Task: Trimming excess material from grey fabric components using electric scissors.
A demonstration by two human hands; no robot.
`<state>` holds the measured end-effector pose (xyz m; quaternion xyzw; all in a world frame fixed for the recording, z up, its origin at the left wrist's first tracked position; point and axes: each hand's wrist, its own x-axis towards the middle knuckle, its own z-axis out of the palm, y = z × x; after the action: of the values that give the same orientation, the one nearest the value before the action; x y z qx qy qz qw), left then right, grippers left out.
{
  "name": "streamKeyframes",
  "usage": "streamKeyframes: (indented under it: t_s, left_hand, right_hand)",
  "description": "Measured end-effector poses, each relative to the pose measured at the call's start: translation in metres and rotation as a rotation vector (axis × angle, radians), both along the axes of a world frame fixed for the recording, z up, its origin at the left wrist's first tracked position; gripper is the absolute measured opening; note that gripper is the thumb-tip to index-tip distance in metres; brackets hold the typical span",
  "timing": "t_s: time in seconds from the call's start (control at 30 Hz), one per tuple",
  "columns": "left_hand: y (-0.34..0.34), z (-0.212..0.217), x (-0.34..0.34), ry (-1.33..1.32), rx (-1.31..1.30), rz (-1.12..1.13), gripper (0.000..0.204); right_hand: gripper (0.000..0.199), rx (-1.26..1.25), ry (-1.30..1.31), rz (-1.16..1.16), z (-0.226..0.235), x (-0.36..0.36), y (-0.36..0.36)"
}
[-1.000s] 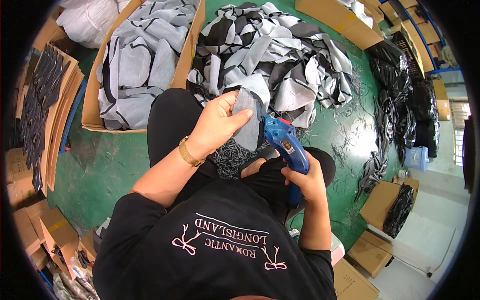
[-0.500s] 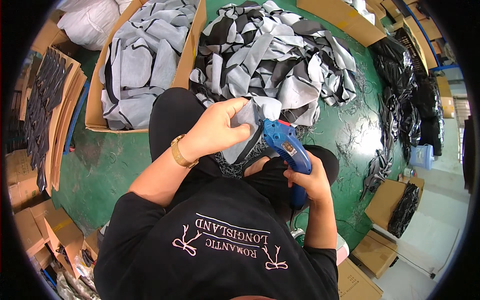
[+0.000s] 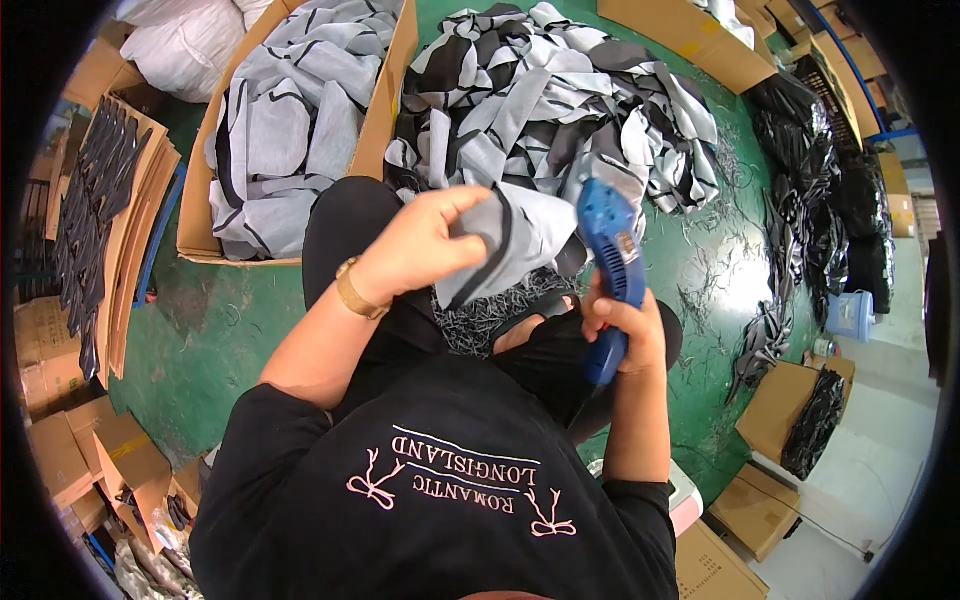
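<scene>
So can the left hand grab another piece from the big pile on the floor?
Probably not right away. The left hand already holds a grey fabric piece. The pile lies just beyond the knees with nothing blocking it, so it looks reachable once that hand is free.

Left hand (image 3: 420, 250) grips a grey fabric piece (image 3: 515, 240); right hand (image 3: 625, 325) holds a blue handheld cutter (image 3: 612, 265) just beside it

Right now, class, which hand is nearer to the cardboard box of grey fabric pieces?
Left. The left hand holds a grey piece just right of the box; the right hand grips the blue tool farther right.
</scene>
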<state>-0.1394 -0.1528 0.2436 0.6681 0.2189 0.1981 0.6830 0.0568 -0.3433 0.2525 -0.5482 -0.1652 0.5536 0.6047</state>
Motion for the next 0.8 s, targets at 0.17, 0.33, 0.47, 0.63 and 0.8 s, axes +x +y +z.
streamKeyframes:
  t_s: [0.17,0.33,0.47,0.63,0.8]
  left_hand:
    - [0.061,0.012,-0.044,-0.370,-0.200,0.614,0.024]
    - [0.121,-0.007,-0.106,-0.571,-0.209,1.005,0.027]
    - [0.094,-0.024,-0.051,-0.500,-0.272,0.781,0.046]
    - [0.052,-0.077,0.069,-0.060,-0.243,0.188,0.022]
    - [0.038,-0.217,0.148,0.776,0.345,-0.446,0.027]
  right_hand:
    - [0.040,0.143,0.005,-0.152,0.003,0.031,-0.002]
    - [0.042,0.206,0.023,-0.188,-0.003,0.052,0.003]
    - [0.042,0.231,0.074,-0.251,-0.017,0.064,0.008]
    - [0.043,0.224,0.159,-0.281,-0.033,0.077,0.010]
    - [0.049,0.214,0.192,-0.296,-0.025,0.091,0.004]
